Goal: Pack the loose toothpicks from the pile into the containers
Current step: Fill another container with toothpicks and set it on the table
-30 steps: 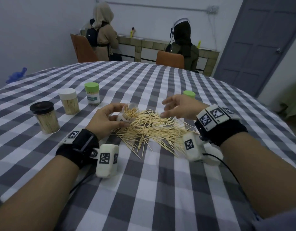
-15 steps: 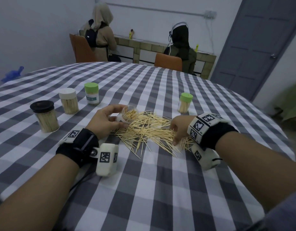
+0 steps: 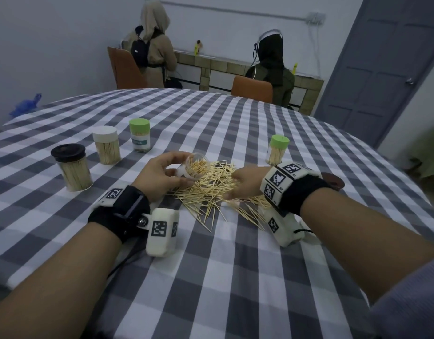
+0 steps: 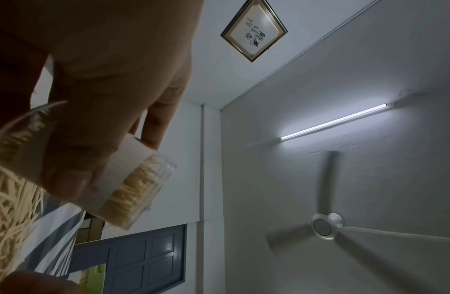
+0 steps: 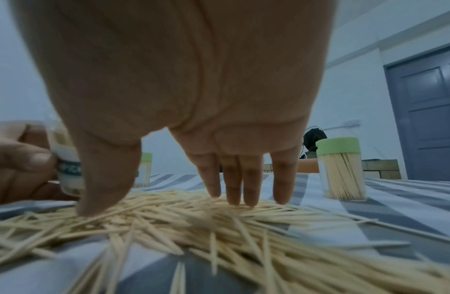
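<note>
Head view: round table (image 3: 211, 277) under a grey-and-white checked cloth, two people seated with their backs to you at a far counter, grey door (image 3: 382, 69) on the right. Four capped jars stand on the cloth: black lid (image 3: 73, 167), white lid (image 3: 106, 145), green lid (image 3: 139, 135) on the left, and another green-lidded jar (image 3: 277, 150) just beyond your right wrist. The toothpick pile (image 3: 211, 189) lies between your hands. Your left hand (image 3: 159, 177) grips an open clear container (image 3: 195, 167), tipped with its mouth toward the pile and already part-filled. Your right hand (image 3: 245, 183) is down on the pile.

Left wrist view: fingers curled round the container (image 4: 133, 179), sticks visible through its clear end. Ceiling fan (image 4: 327, 226) and tube light (image 4: 334, 121) overhead.

Right wrist view: right hand (image 5: 181, 89) unclenched, straight fingertips (image 5: 240, 196) and thumb touching the pile (image 5: 218, 228). Nothing pinched yet. The left hand and container (image 5: 67, 163) sit at the left edge.

Advice: rake a small bunch parallel before pinching, since crossed sticks will likely jam at the mouth. Keep the container tilted low and just beside the pile so the carry is short. Feed the bunch in lengthwise. Strays near you can wait until last.
</note>
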